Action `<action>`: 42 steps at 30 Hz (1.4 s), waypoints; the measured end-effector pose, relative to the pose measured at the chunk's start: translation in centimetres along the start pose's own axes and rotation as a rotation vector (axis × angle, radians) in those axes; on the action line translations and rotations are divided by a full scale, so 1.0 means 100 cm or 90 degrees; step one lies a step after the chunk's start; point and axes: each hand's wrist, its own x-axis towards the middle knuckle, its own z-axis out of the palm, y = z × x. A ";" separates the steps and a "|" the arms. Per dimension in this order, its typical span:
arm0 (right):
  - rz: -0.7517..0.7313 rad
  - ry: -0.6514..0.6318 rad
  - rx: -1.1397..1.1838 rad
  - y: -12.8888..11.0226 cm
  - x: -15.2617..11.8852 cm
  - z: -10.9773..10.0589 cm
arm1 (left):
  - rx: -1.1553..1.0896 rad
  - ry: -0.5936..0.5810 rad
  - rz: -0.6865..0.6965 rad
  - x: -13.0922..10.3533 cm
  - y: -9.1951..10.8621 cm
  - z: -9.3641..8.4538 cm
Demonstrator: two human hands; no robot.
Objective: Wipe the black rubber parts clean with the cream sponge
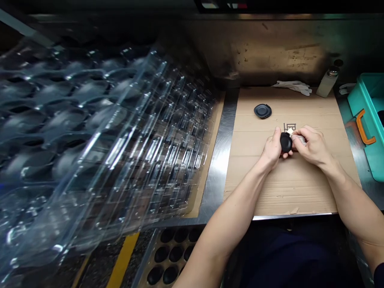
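My left hand grips a round black part, shaped like a shallow cap, above the cardboard sheet. Close against that part's right side is my right hand, its thumb and fingers pinched together. A small whitish piece shows at the tips of the right fingers, at the upper edge of the black part; its kind is too small to make out. Farther back on the cardboard lies another round black part, apart from both hands.
Stacked clear plastic trays holding dark round parts fill the left side. A tray of black round parts sits below the table edge. At the back are white gloves and a bottle; a teal bin with an orange handle stands right.
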 end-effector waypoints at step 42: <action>0.309 -0.142 -0.254 0.029 0.007 -0.051 | 0.559 0.107 0.114 -0.040 0.025 -0.060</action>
